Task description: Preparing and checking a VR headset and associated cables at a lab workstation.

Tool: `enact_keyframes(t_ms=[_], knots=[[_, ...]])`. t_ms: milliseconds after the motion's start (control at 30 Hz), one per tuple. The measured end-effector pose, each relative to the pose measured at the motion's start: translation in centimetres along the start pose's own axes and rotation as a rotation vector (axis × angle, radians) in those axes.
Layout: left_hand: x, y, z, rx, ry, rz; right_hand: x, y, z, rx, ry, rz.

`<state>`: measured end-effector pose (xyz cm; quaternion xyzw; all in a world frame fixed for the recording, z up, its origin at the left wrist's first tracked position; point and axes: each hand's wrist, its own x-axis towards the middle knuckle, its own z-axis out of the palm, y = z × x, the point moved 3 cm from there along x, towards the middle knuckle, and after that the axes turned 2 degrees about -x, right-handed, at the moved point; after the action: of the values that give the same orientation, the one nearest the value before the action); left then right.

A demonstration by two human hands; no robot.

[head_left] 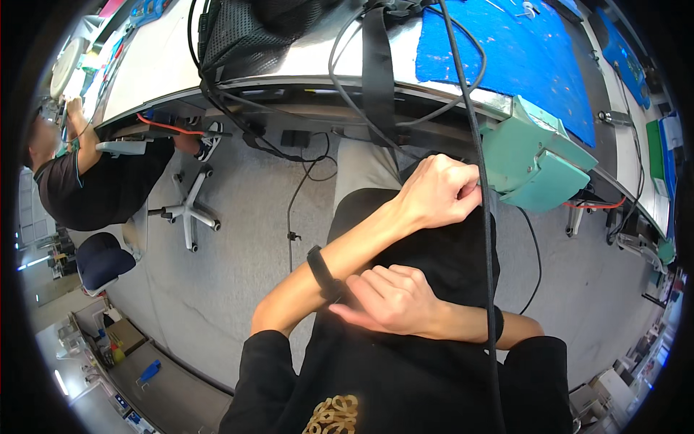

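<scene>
My left hand (442, 189) is curled into a fist over my lap, beside a mint-green housing (538, 163) at the table's edge. Nothing shows in its fingers. A black wristband (323, 273) circles my left forearm. My right hand (394, 298) crosses in front of my body to that forearm. Its bent fingers and thumb are at the wristband's lower end; the fingertips are partly hidden. Another dark band (499, 323) sits on my right wrist. A black cable (473, 123) hangs close before the camera, passing the left fist and crossing the right forearm.
Ahead is a white table (296, 83) with a black mesh bag (253, 40), a blue mat (499, 50) and looping cables. A seated co-worker (79, 188) is at the left. A wheeled chair base (189, 211) and loose cables are on the grey floor (238, 289).
</scene>
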<state>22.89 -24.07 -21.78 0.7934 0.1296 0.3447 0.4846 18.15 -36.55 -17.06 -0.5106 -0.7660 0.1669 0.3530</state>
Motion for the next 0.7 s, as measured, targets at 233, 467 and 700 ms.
enact_keyframes(t_ms=[233, 467, 700], knots=[[-1.6, -3.2, 1.3, -0.007, 0.01, -0.169, 0.0, 0.9, 0.9, 0.083, -0.018, 0.12], [-2.9, 2.3, 2.1, 0.697, -0.512, 0.114, -2.2, 2.3, -0.8, 0.143, -0.218, -0.018], [-7.3, 18.1, 2.1, 1.096, -0.734, 0.224, -2.2, 6.9, -0.6, 0.465, -0.231, 0.315]])
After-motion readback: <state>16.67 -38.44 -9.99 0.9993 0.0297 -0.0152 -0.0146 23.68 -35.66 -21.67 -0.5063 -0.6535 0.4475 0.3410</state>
